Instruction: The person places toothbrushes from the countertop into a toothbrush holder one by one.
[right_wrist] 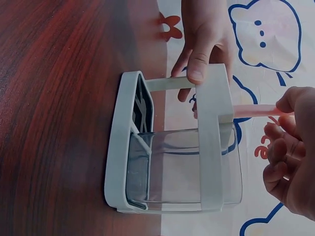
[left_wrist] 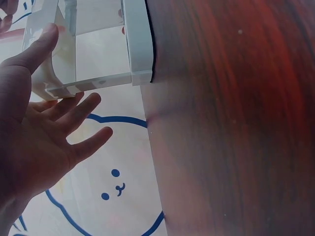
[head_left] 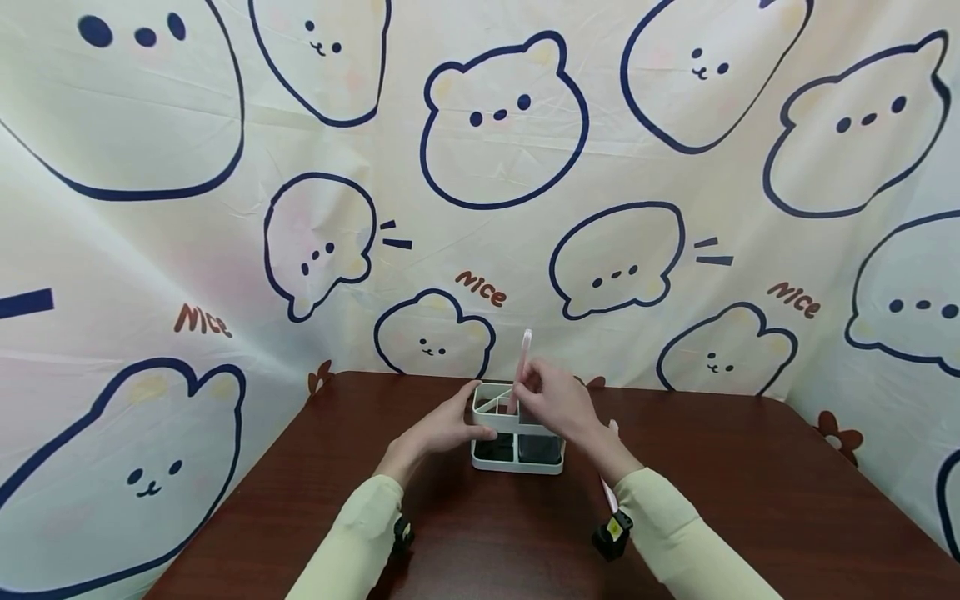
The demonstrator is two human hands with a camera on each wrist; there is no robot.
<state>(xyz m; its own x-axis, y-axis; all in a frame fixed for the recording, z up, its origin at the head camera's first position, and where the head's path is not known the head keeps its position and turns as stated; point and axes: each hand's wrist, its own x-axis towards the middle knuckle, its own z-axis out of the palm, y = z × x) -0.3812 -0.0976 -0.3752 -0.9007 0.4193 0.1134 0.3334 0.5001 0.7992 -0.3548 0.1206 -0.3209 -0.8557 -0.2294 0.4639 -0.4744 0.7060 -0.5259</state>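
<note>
A white two-tier organizer [head_left: 517,468] with divided upper slots stands upright on the table. My left hand [head_left: 441,427] holds its left side, the thumb [left_wrist: 42,46] on the upper tier's front and the fingers behind. Above the upper tier, my right hand [head_left: 558,402] pinches a slim pink stick [right_wrist: 256,110] with a pale, clear-looking top end. The stick stands nearly upright, its lower part down in an upper slot. In the right wrist view, a clear cup [right_wrist: 179,169] sits in the organizer on my right hand's side.
On the brown wooden table [head_left: 712,483], another slim pale pink item [head_left: 609,493] lies partly hidden under my right forearm. A curtain [head_left: 510,242] printed with cartoon bears hangs right behind the table's far edge. A dark wrist device [head_left: 612,536] is strapped at the right sleeve.
</note>
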